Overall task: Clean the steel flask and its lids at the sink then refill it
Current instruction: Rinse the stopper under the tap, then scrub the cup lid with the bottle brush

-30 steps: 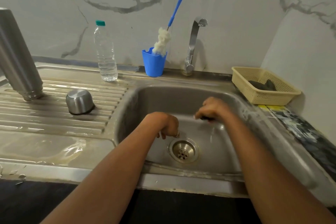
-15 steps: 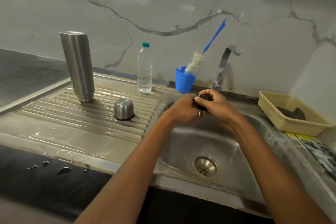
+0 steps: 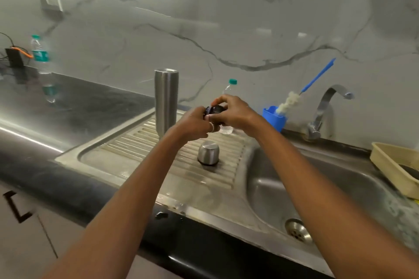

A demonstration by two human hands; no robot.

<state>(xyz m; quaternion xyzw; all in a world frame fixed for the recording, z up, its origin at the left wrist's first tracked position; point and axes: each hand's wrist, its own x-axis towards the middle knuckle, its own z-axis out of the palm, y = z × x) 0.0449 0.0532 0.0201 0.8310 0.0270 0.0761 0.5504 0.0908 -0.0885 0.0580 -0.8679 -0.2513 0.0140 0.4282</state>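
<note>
Presently, both hands are raised over the drainboard (image 3: 140,149) left of the sink (image 3: 272,188). The left hand (image 3: 195,123) and right hand (image 3: 231,112) each pinch a small dark inner lid (image 3: 214,111), each grip curled shut on it, apparently to turn or check it. Further left of the sink, the steel flask (image 3: 166,99) stands on the ribs, seemingly mouth-down to drain. The steel cap (image 3: 208,153) sits dome-up nearer the sink, judged likewise draining. A water bottle (image 3: 230,85) behind the hands is the probable refill source; its fill level is hidden. Behind the sink, a blue cup (image 3: 275,120) holds a bottle brush (image 3: 290,102), handle up. Right of the sink, a beige basket (image 3: 385,161) contains something dark, unidentifiable.
</note>
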